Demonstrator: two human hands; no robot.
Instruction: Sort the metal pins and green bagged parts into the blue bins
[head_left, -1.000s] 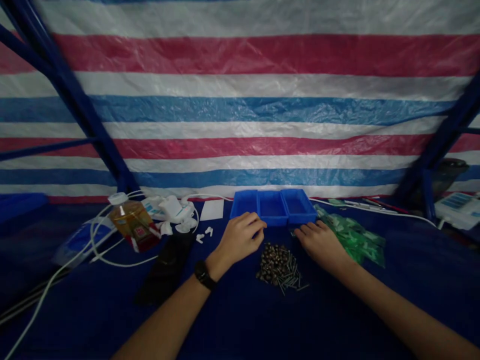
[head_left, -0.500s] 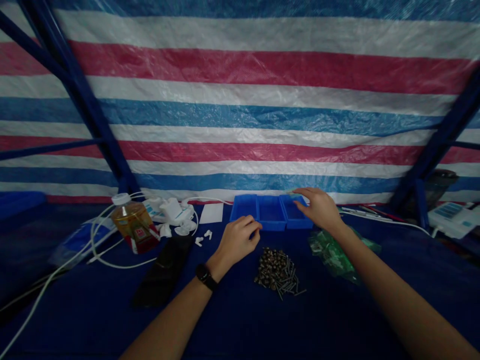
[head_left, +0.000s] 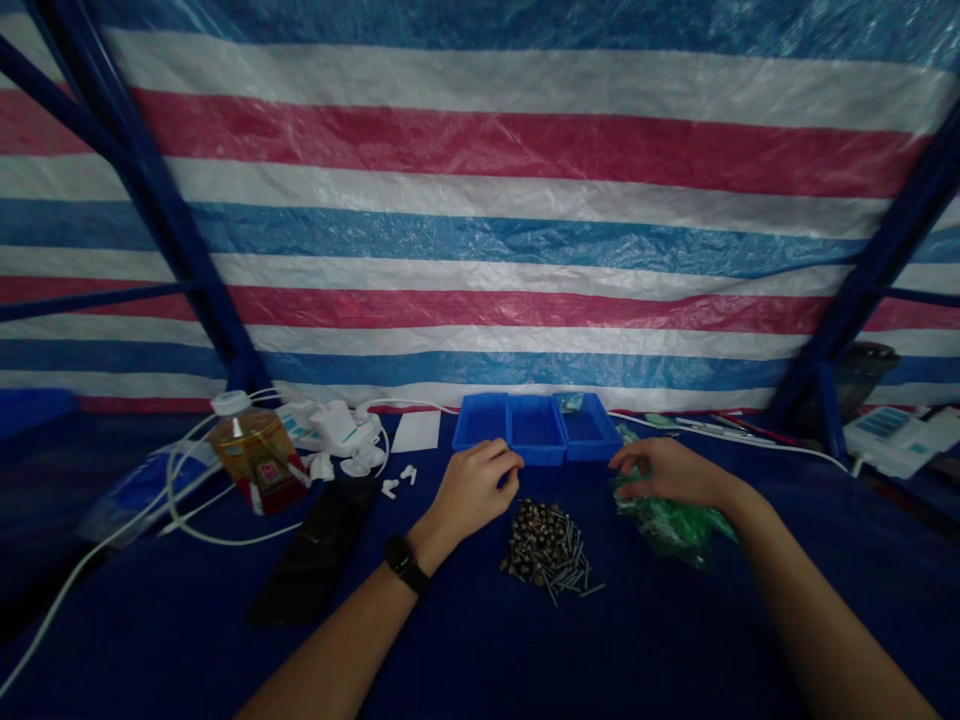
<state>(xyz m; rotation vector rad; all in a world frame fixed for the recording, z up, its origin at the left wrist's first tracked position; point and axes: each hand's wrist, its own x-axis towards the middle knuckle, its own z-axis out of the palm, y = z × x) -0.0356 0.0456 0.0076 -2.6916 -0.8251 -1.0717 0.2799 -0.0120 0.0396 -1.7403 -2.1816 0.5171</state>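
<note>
My left hand [head_left: 478, 487], with a dark watch [head_left: 406, 563] on its wrist, hovers just in front of the blue bins. Its fingers are curled towards the thumb; anything inside is hidden. Over a heap of green and clear plastic packets [head_left: 679, 525] is my right hand [head_left: 671, 472], thumb and fingers apart, green plastic showing between them. Three blue bins stand side by side: left [head_left: 480, 425], middle [head_left: 536, 430] and right [head_left: 592, 430]. A small clear packet [head_left: 570, 402] lies at the back of the right bin. Between my hands sits a pile of brownish metal caps and nails [head_left: 544, 545].
Left of my hands are white earbuds [head_left: 399, 482], a white card [head_left: 417, 431], a black pouch-like item [head_left: 319, 550], a drink bottle [head_left: 259, 455] and white cables [head_left: 176, 500]. A white device [head_left: 892, 440] stands far right. Striped sheeting [head_left: 510, 230] hangs behind the table.
My right hand has moved from the right bin down to the green packets. A small clear packet now shows in that bin. My left hand stays nearly in place.
</note>
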